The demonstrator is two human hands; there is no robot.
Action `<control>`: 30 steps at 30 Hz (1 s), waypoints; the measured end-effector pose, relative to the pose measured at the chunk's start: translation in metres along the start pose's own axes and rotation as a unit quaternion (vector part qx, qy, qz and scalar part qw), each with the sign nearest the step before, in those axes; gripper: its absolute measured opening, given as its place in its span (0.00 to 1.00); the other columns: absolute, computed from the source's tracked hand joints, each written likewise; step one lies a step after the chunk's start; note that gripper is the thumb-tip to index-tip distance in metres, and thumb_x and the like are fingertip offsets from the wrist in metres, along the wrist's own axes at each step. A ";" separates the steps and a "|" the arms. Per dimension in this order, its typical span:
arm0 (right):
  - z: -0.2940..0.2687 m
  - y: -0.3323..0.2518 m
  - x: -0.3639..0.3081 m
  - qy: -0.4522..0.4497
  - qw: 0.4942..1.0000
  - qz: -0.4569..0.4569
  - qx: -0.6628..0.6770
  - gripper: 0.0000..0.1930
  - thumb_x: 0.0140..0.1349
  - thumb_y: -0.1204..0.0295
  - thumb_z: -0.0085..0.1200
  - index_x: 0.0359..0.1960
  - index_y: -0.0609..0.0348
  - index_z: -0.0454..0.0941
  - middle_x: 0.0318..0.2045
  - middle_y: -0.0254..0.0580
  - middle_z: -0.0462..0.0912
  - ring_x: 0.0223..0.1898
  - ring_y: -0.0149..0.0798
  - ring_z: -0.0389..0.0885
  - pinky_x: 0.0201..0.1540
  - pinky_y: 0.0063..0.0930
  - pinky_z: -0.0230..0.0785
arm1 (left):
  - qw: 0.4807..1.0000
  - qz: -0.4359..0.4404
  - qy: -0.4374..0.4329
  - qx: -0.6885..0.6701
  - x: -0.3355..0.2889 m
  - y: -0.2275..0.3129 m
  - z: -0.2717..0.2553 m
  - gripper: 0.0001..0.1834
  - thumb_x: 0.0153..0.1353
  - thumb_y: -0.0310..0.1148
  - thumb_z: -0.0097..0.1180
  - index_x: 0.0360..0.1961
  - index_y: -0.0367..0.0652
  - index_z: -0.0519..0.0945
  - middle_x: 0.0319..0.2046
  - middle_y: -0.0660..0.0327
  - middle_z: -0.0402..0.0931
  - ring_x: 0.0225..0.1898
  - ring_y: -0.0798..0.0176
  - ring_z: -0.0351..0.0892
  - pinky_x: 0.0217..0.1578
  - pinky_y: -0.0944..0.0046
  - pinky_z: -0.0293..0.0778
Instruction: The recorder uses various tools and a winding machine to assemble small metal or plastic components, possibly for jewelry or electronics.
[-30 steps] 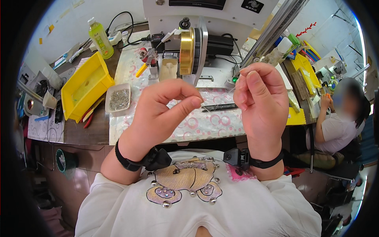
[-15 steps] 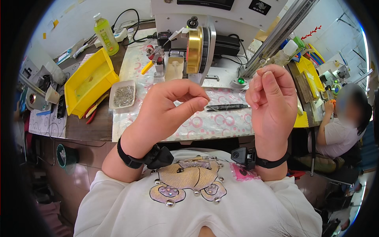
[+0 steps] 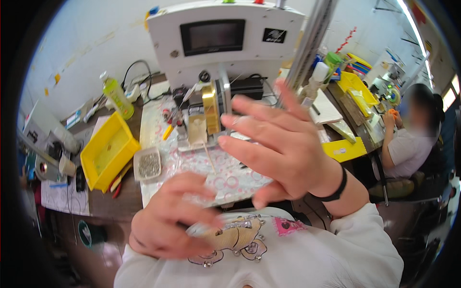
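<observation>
Two hands [image 3: 178, 218] [image 3: 285, 151], the left now lower

Lane: mat between the hands; rear, left and right built up.
Patterned mat [image 3: 226, 175] shows between the left hand [image 3: 177, 216] and right hand [image 3: 276, 153]; a thin pale stick [image 3: 210, 161] lies on it. Rear blocked: white machine [image 3: 165, 33] and gold wheel [image 3: 209, 109]. Left: yellow bin [image 3: 115, 165], white dish [image 3: 149, 178] just beside it, pliers [image 3: 117, 185] low in front. Right: metal post [image 3: 314, 41] and white-capped bottle [image 3: 309, 90] stand tall; flat yellow sheet [image 3: 345, 150] lies low, passable above. Right hand hides mat behind it, clearance there unreadable.
</observation>
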State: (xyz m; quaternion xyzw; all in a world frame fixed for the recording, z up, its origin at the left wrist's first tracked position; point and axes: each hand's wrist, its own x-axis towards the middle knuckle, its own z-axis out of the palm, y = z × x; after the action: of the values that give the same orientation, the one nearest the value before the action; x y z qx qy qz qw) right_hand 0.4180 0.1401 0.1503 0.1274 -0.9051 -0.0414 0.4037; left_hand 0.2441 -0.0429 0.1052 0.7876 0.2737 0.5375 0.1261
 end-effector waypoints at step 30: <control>0.075 -0.009 -0.062 -0.066 0.527 0.487 0.693 0.25 0.60 0.69 0.58 0.57 0.60 0.65 0.42 0.43 0.79 0.32 0.24 0.75 0.32 0.16 0.68 | 0.920 -0.327 -0.003 0.215 0.022 -0.050 0.002 0.05 0.46 0.22 0.60 0.27 0.36 0.79 0.23 0.58 0.75 0.25 0.59 0.74 0.28 0.65 0.69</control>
State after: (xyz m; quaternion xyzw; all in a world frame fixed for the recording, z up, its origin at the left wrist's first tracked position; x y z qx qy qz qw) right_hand 0.4037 0.1452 0.0537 -0.0961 -0.5943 0.7939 0.0853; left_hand 0.2372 0.0109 0.0965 0.6641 0.6247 0.3918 0.1237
